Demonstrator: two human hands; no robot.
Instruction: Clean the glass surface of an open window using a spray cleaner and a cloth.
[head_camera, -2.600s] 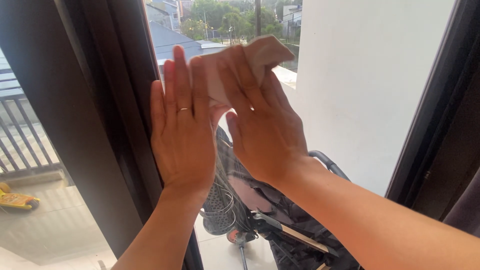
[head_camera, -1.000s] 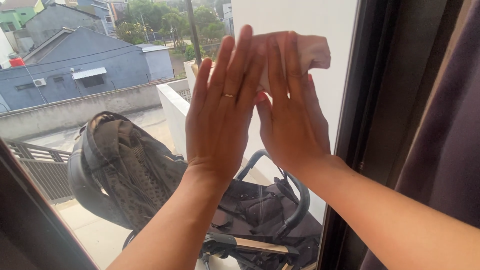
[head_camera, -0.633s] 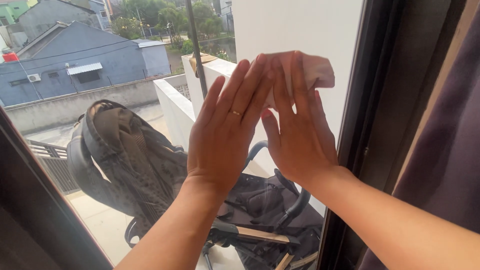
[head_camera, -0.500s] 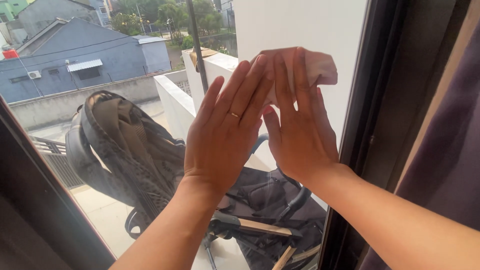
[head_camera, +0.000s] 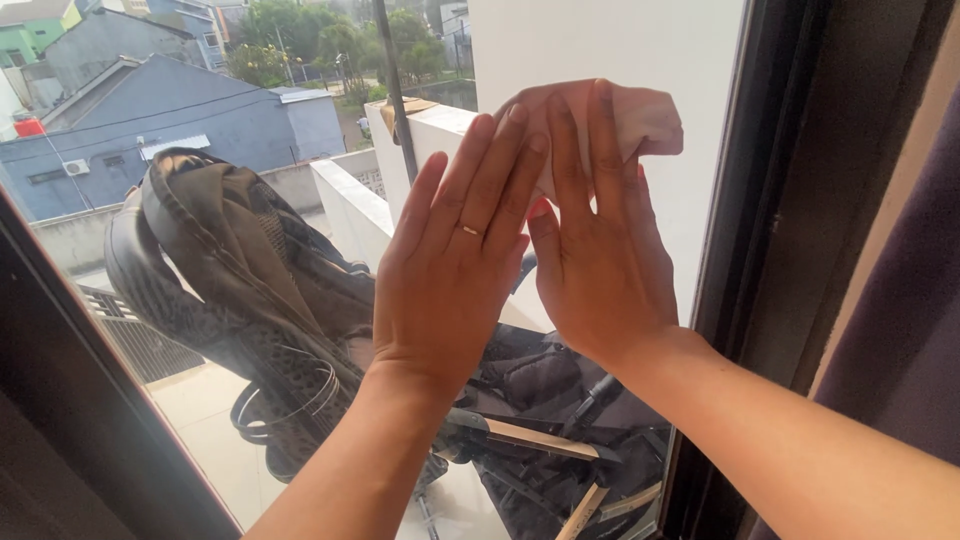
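Window pane (head_camera: 250, 420) in a dark frame (head_camera: 770, 200), a folded stroller (head_camera: 250, 290) beyond it. Left hand (head_camera: 450, 270), fingers spread, lies flat on the glass; right hand (head_camera: 600, 260), fingers extended, presses a pale cloth (head_camera: 640, 115) against the pane's upper right.

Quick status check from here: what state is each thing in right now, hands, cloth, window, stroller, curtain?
Left hand: flat, fingers spread, pressed toward the glass.
Right hand: flat, pinning the cloth against the glass.
Cloth: crumpled, partly under the right fingers.
Window glass: shut, see-through.
Stroller: outside, folded and leaning.
Curtain: pulled aside at the right edge.
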